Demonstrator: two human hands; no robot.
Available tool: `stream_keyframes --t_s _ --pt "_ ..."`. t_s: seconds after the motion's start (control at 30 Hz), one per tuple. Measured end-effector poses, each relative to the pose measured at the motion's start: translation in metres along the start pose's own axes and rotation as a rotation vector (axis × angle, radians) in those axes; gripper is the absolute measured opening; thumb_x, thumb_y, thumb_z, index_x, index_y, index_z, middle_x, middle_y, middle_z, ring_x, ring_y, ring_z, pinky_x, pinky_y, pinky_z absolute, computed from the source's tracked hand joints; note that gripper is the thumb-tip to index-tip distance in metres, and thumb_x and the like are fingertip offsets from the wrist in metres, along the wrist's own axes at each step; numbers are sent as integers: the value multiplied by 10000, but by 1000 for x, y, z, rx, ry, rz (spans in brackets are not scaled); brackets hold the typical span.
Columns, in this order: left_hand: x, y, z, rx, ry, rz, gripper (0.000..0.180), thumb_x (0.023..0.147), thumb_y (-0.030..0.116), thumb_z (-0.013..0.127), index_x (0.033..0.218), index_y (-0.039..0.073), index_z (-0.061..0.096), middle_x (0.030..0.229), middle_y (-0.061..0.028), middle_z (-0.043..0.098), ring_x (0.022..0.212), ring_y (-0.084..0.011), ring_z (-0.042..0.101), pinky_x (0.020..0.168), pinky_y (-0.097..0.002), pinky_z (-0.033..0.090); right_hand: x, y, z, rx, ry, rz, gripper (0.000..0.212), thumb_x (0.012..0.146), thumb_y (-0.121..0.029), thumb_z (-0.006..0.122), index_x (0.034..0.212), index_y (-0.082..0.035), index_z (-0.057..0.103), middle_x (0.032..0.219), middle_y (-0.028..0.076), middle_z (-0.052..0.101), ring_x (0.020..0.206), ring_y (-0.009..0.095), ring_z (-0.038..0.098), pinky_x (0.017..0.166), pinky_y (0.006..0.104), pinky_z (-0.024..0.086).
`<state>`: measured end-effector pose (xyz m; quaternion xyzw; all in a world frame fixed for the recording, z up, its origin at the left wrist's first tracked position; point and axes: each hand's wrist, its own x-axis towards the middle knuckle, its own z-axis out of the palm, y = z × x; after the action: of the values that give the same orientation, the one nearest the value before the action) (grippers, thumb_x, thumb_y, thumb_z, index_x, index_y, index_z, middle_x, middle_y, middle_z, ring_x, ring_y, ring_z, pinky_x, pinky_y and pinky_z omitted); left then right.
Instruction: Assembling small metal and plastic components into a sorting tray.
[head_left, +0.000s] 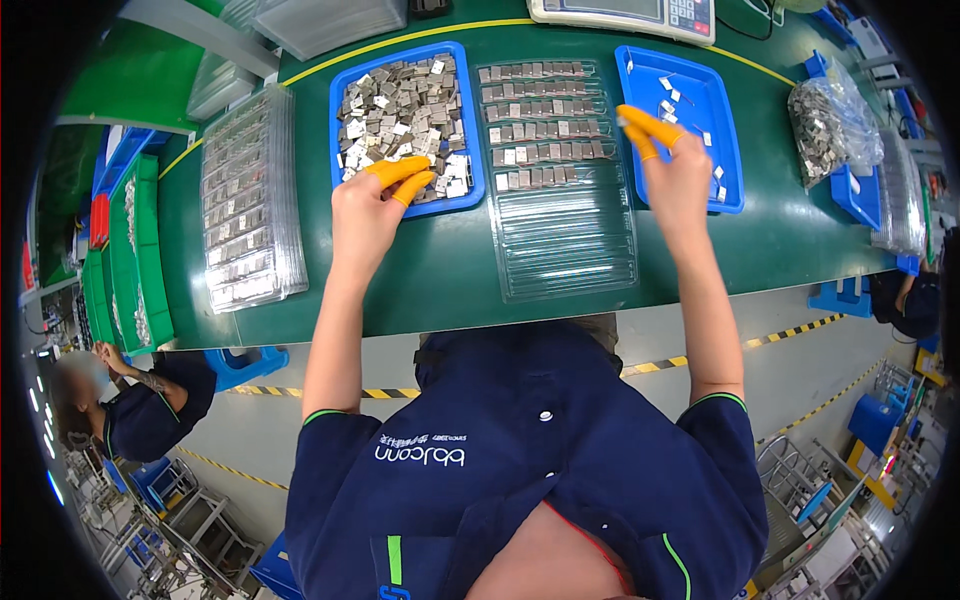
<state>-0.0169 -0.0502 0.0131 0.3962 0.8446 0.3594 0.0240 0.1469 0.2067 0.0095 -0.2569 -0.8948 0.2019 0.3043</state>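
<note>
Currently, the L hand is being held over the near-left corner of the L blue plastic tray, w/ yellow finger cots being worn; its tips are being kept close tog. by the small grey & white rectangular parts heaped inside, & whether one is being pinched can't be told. The R hand is being held over the L edge of the R blue plastic tray, digits partly closed & blurred; its grip can't be told either. A few loose white parts are being held in that tray. Btwn both trays, nr the desk's middle, a clear ribbed blister tray is being kept, its far rows being taken up by parts, the nearest such row only partly. By the desk's L end, a stack of filled clear trays is being stored; at the far edge, a digital scale.
</note>
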Motion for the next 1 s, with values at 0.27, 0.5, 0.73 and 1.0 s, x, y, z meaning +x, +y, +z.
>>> stream_keyframes --t_s 0.27,0.5,0.73,1.0 --pt "-15 58 27 -988 -257 -423 216 834 31 586 1021 -76 592 884 -154 650 786 -205 656 692 -262 541 -39 -83 13 493 -112 69 234 697 -92 699 929 -99 678 807 96 640 752 247 577 666 317 458" --pt "-22 73 38 -1183 -65 -571 242 863 52 546 1052 -97 563 962 -174 624 838 -243 648 724 -289 546 -44 -86 21 349 -30 -106 195 645 -77 713 836 -65 672 756 47 634 709 214 559 649 322 426" --pt "-21 71 38 -1227 -86 -620 265 858 65 550 1076 -85 556 1009 -170 610 900 -262 630 757 -314 539 -43 -81 22 459 157 -156 205 635 -39 719 836 -57 678 784 49 645 748 209 561 662 306 427" --pt "-25 59 46 -1394 7 -563 266 841 60 585 1086 -43 582 1038 -105 622 908 -129 590 841 -247 452 -49 -82 14 927 -152 468 182 748 10 670 929 27 661 911 61 645 771 76 544 728 201 428"
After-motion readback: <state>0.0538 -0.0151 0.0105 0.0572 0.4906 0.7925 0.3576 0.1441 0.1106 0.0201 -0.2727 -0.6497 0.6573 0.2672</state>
